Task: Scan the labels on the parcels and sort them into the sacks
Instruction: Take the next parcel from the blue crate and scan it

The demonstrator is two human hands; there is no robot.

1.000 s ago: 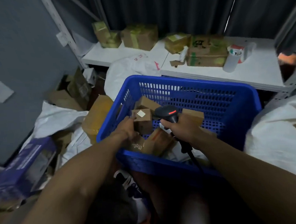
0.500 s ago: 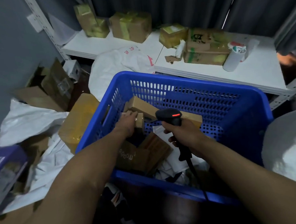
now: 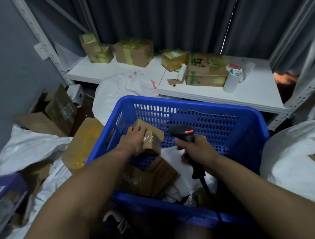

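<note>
Since the earlier frame the left hand (image 3: 134, 142) has been lifting the small brown parcel (image 3: 150, 141) up off the heap and tipping it, so that its white label is no longer facing the camera and a taped side is showing instead. The left grip is closing around that parcel, fingers over its top, holding it above the other parcels inside the blue basket (image 3: 205, 116). The right hand (image 3: 198, 150) is wrapping its grip around the handle of the black scanner (image 3: 183, 134), whose red light is glowing and whose head is pointing towards the held parcel, close beside it but not touching. The scanner's cable is trailing down over the basket's near rim. A larger printed carton (image 3: 140, 180) is lying tilted in the basket under the left wrist. White sacks are sitting around the basket: one on the right (image 3: 295, 160), one on the left (image 3: 30, 145) and one behind (image 3: 121, 92). More taped boxes are standing on the white shelf (image 3: 253, 92) at the back.
</note>
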